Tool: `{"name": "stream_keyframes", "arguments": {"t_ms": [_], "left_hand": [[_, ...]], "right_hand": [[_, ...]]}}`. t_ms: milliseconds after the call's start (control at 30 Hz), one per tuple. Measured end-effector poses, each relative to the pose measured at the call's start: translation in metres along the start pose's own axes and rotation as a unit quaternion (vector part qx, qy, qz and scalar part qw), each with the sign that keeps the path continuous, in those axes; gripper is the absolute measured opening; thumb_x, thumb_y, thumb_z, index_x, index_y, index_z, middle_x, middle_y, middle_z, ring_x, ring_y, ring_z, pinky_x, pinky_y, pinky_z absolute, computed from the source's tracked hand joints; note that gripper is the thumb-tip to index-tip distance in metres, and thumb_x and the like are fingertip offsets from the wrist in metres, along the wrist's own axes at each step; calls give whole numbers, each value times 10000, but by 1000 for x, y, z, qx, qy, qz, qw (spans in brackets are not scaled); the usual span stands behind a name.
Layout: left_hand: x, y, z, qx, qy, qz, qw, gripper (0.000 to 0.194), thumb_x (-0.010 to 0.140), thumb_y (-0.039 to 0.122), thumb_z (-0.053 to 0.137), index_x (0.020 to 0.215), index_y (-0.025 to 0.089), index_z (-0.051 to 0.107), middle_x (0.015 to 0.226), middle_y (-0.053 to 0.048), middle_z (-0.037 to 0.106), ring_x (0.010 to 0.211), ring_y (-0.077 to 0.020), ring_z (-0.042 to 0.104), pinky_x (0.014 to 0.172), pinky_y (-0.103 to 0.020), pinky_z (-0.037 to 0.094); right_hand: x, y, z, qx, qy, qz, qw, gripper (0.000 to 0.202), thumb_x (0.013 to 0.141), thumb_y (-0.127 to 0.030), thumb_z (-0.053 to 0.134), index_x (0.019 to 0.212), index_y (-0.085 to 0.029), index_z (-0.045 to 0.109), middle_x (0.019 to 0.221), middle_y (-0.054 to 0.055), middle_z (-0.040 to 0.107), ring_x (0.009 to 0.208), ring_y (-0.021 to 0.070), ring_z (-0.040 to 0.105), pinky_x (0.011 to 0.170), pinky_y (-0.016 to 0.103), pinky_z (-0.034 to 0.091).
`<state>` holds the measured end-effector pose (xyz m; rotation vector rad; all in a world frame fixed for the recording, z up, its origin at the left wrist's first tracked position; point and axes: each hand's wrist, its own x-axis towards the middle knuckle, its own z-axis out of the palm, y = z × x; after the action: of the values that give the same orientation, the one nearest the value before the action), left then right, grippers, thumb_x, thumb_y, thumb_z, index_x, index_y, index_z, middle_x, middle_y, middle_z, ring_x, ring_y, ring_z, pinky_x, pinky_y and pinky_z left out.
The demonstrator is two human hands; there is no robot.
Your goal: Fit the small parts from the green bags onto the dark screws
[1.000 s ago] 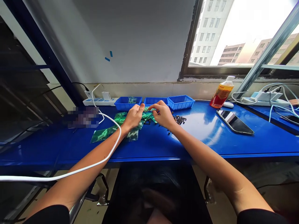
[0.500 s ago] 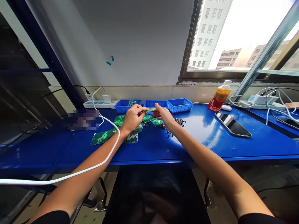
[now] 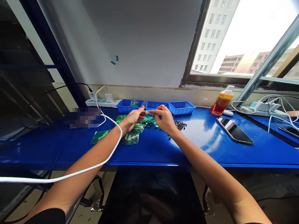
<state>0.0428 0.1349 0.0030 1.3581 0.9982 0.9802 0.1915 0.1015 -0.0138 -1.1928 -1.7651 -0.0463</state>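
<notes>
My left hand [image 3: 132, 120] and my right hand [image 3: 164, 120] meet over the blue table. Between their fingertips is a small, folded, pale green plastic bag [image 3: 147, 112]. My right hand pinches it, while the thumb and fingers of my left hand close on its other side. What the bag contains is too small to make out. Below and around my left hand lie several green plastic bags [image 3: 132, 138] with pale, slim pieces inside. Beside my right wrist is a loose heap of dark screws [image 3: 180, 125].
Three blue bins [image 3: 182, 108] stand along the wall behind my hands. A white cable [image 3: 113, 149] crosses over my left forearm. To the right are a drink bottle [image 3: 220, 102] and a phone [image 3: 234, 130]. Another person's hand [image 3: 293, 114] shows at the right edge.
My left hand has turned, its thumb now upward and its fingers stretched further. My right hand has turned into a pinch with the index finger pointing left. The small bag looks more folded.
</notes>
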Motion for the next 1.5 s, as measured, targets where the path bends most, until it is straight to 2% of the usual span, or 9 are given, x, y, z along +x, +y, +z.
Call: {"name": "stream_keyframes", "arguments": {"t_ms": [100, 233, 400, 500, 567, 767, 933, 1200, 1500], "left_hand": [[2, 1, -6, -7, 3, -50, 999, 226, 676, 302, 676, 587, 130, 560, 568, -17, 560, 406, -59, 385, 343, -168, 233], [11, 4, -19, -24, 39, -44, 998, 211, 697, 262, 638, 571, 162, 501, 497, 24, 501, 336, -40, 302, 322, -169, 156], [30, 13, -33, -40, 81, -20, 996, 298, 827, 378, 447, 607, 183, 495, 514, 10, 532, 338, -54, 350, 342, -180, 262], [33, 9, -32, 105, 72, 50, 991, 395, 823, 499, 387, 662, 183, 562, 570, -42, 606, 429, -116, 486, 415, -232, 370], [29, 0, -28, 240, 80, 125, 959, 358, 761, 523, 472, 681, 192, 581, 596, -52, 629, 555, -176, 566, 507, -269, 419], [13, -19, -15, 350, 63, 198, 914, 233, 530, 341, 694, 717, 217, 630, 839, -56, 677, 907, -280, 585, 807, -341, 425], [14, -20, -13, 384, 58, 211, 897, 50, 604, 235, 600, 650, 222, 616, 696, -30, 663, 728, -240, 611, 697, -308, 444], [6, -8, -15, 370, 78, 263, 888, 230, 773, 289, 441, 836, 160, 621, 635, -18, 627, 560, -151, 543, 553, -240, 413], [3, -14, -7, 367, 27, 295, 882, 243, 778, 323, 451, 837, 156, 619, 603, 6, 603, 508, -118, 499, 536, -222, 400]], "right_hand": [[-3, -1, 3, -9, -7, -10, 1000, 317, 725, -61, 481, 850, -233, 716, 871, 50, 527, 856, 189, 519, 818, 351, 446], [-4, -1, 5, -4, 6, -1, 1000, 260, 735, -120, 533, 917, -232, 681, 909, 55, 495, 886, 205, 501, 820, 369, 446], [-2, 1, 3, -17, 12, 3, 1000, 186, 733, -144, 556, 858, -220, 670, 876, 47, 480, 853, 200, 502, 789, 363, 448], [-2, 3, 3, -25, 9, 17, 999, 156, 729, -152, 567, 825, -220, 669, 847, 40, 479, 831, 196, 509, 785, 366, 446], [-2, 4, 3, -29, 4, 26, 999, 147, 730, -160, 572, 825, -211, 672, 842, 41, 484, 834, 198, 515, 790, 367, 442], [-2, 1, 2, -50, -22, 32, 998, 129, 741, -169, 573, 816, -199, 674, 792, 34, 510, 831, 199, 524, 785, 358, 438], [-3, 0, 3, -70, -49, 23, 996, 111, 757, -182, 572, 813, -183, 667, 771, 38, 534, 835, 199, 522, 787, 345, 433], [0, 3, 6, -13, -35, 96, 995, 325, 715, -197, 600, 1036, -156, 570, 814, 36, 580, 803, 181, 555, 774, 330, 447], [5, -1, 2, 54, -67, 172, 981, 126, 692, -97, 515, 751, -171, 599, 520, -68, 490, 505, 102, 492, 525, 221, 387]]}}
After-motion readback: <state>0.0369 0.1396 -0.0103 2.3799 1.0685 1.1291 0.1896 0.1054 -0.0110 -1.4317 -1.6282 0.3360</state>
